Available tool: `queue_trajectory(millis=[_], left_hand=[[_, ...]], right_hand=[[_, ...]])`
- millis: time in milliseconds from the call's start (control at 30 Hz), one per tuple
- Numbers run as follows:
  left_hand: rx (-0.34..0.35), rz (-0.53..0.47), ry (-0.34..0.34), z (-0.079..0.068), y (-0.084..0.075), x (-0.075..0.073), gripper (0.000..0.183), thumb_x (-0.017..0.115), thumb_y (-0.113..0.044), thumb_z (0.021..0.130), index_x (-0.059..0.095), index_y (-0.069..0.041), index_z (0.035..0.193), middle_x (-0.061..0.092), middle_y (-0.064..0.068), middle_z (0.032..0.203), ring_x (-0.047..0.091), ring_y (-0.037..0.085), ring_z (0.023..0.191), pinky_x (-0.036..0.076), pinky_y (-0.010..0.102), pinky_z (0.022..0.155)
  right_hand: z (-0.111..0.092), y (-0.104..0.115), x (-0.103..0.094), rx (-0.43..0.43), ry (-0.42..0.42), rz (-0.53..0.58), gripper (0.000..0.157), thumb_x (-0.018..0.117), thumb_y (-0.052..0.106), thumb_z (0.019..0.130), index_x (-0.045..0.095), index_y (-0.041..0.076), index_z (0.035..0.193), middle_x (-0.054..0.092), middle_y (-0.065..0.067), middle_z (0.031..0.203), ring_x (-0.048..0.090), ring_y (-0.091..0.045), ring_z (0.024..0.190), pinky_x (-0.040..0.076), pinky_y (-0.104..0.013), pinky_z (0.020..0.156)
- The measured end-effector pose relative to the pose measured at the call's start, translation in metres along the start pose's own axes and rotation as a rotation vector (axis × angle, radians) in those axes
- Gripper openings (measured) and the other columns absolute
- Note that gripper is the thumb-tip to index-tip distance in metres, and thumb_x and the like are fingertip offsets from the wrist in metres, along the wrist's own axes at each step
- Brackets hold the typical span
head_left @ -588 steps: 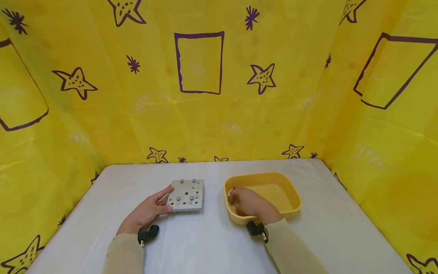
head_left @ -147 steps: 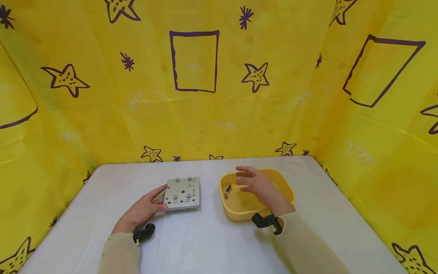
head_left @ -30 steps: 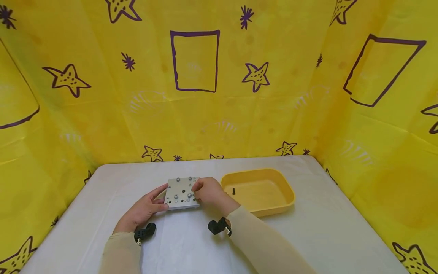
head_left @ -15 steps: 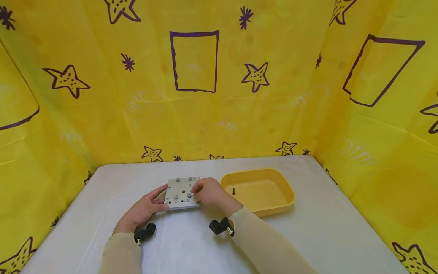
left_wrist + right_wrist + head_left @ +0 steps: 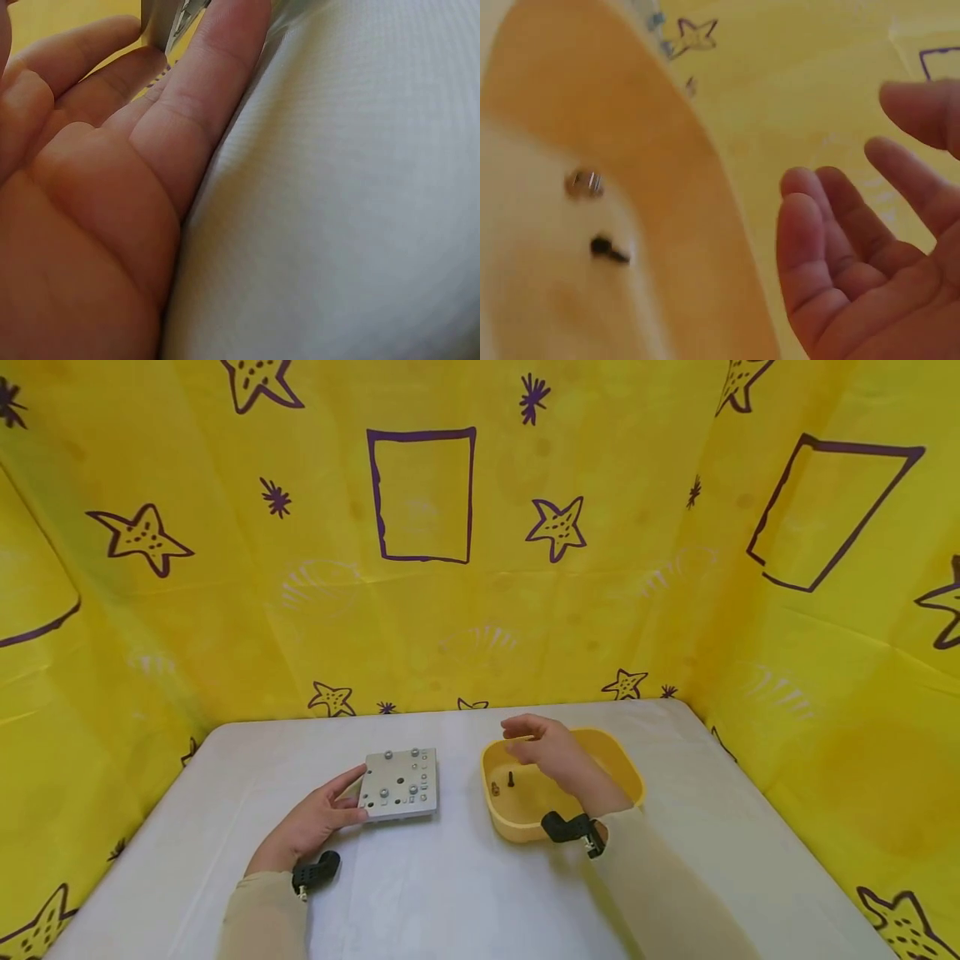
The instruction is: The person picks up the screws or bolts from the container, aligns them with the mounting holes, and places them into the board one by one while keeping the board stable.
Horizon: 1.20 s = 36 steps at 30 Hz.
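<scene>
A flat square metal plate (image 5: 386, 770) with several screw heads and small holes lies at the left of the table. My left hand (image 5: 318, 814) grips its left edge, thumb at the near corner and fingers at the far side. In the left wrist view, fingers (image 5: 225, 45) touch the plate at the top. My right hand (image 5: 555, 756) hovers over the yellow bin (image 5: 525, 833), fingers spread and loosely bent, holding nothing. Inside the bin are a small black screw (image 5: 511, 779) and a small brass-coloured piece (image 5: 495, 789); the right wrist view shows both, blurred.
A white cloth covers the table (image 5: 420, 893). Yellow patterned sheets (image 5: 427, 635) rise behind it and along both sides. The bin's near wall stands below my right forearm. Each wrist carries a black camera.
My right hand has left the plate's right edge and moved right, over the bin, its fingers opening. A lower right hole, dark 4.9 s ago, now looks lighter. My left hand keeps its hold.
</scene>
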<state>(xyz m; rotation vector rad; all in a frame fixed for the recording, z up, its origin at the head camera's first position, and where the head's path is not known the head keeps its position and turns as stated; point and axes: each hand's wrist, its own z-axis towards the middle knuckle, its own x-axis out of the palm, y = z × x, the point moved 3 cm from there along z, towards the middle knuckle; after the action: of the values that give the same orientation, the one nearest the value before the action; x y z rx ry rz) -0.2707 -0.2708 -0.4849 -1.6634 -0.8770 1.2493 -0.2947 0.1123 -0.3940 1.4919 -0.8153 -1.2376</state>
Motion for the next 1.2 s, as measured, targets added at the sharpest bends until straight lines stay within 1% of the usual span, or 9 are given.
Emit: queue_trajectory(millis=[100,233,300,400,500,633,833,1000,1200], left_hand=[[0.008,0.013,0.000,-0.001,-0.001,0.000,0.093,0.083,-0.031,0.081,0.032,-0.021,0.158,0.047,0.018,0.148,0.050,0.033,0.131,0.018,0.061,0.112],[0.018,-0.014,0.008,-0.002,-0.001,0.001,0.092,0.083,-0.028,0.082,0.031,-0.020,0.158,0.049,0.019,0.146,0.051,0.033,0.129,0.021,0.059,0.112],[0.024,-0.035,0.017,-0.002,-0.001,0.002,0.092,0.083,-0.026,0.083,0.031,-0.019,0.158,0.051,0.019,0.144,0.053,0.031,0.128,0.024,0.057,0.112],[0.026,-0.069,0.028,-0.002,-0.001,0.002,0.092,0.082,-0.024,0.083,0.030,-0.018,0.159,0.052,0.020,0.143,0.054,0.029,0.126,0.027,0.054,0.111],[0.029,-0.071,0.028,-0.002,-0.002,0.002,0.092,0.082,-0.024,0.083,0.030,-0.018,0.159,0.051,0.020,0.143,0.055,0.029,0.126,0.027,0.054,0.112],[0.030,-0.065,0.021,-0.002,-0.002,0.001,0.092,0.082,-0.023,0.083,0.030,-0.018,0.158,0.050,0.020,0.144,0.054,0.030,0.127,0.026,0.054,0.112],[0.015,-0.068,0.022,-0.004,-0.005,0.003,0.091,0.082,-0.023,0.084,0.030,-0.019,0.158,0.048,0.020,0.146,0.053,0.030,0.128,0.028,0.053,0.111],[0.009,-0.061,0.016,-0.004,-0.005,0.003,0.091,0.082,-0.023,0.084,0.030,-0.019,0.158,0.048,0.021,0.146,0.052,0.032,0.129,0.029,0.054,0.111],[-0.014,-0.074,0.008,-0.002,-0.001,0.002,0.093,0.084,-0.024,0.081,0.032,-0.023,0.158,0.050,0.017,0.145,0.052,0.030,0.129,0.029,0.052,0.111]], right_hand=[[-0.002,-0.015,-0.007,0.013,0.062,-0.149,0.041,0.072,0.013,0.093,0.065,0.017,0.133,0.062,-0.005,0.130,0.059,-0.025,0.113,0.048,-0.044,0.096],[-0.005,-0.033,-0.006,0.025,0.155,-0.335,0.050,0.076,0.017,0.088,0.062,0.020,0.136,0.060,-0.006,0.134,0.058,-0.025,0.115,0.044,-0.045,0.099],[-0.007,-0.040,-0.002,0.020,0.204,-0.384,0.054,0.077,0.015,0.086,0.061,0.018,0.138,0.060,-0.009,0.133,0.058,-0.025,0.114,0.044,-0.045,0.098],[-0.007,-0.048,0.002,0.005,0.245,-0.413,0.057,0.078,0.012,0.084,0.060,0.014,0.138,0.065,-0.009,0.117,0.059,-0.023,0.100,0.047,-0.041,0.089],[-0.004,-0.054,0.004,-0.027,0.269,-0.449,0.056,0.076,0.012,0.086,0.059,0.014,0.139,0.065,-0.005,0.106,0.057,-0.020,0.093,0.047,-0.039,0.084],[0.000,-0.060,0.007,-0.081,0.296,-0.523,0.050,0.071,0.012,0.090,0.058,0.015,0.139,0.064,-0.003,0.114,0.057,-0.019,0.094,0.045,-0.041,0.089],[0.002,-0.062,0.011,-0.140,0.292,-0.658,0.041,0.064,0.007,0.092,0.061,0.010,0.132,0.058,-0.007,0.126,0.055,-0.023,0.106,0.042,-0.044,0.099],[0.002,-0.061,0.012,-0.145,0.256,-0.705,0.034,0.064,0.005,0.091,0.065,0.006,0.125,0.060,-0.008,0.127,0.053,-0.026,0.117,0.038,-0.045,0.104],[0.002,-0.060,0.012,-0.183,0.175,-0.769,0.031,0.068,0.000,0.084,0.070,0.002,0.115,0.065,-0.007,0.110,0.058,-0.024,0.102,0.044,-0.042,0.097]])
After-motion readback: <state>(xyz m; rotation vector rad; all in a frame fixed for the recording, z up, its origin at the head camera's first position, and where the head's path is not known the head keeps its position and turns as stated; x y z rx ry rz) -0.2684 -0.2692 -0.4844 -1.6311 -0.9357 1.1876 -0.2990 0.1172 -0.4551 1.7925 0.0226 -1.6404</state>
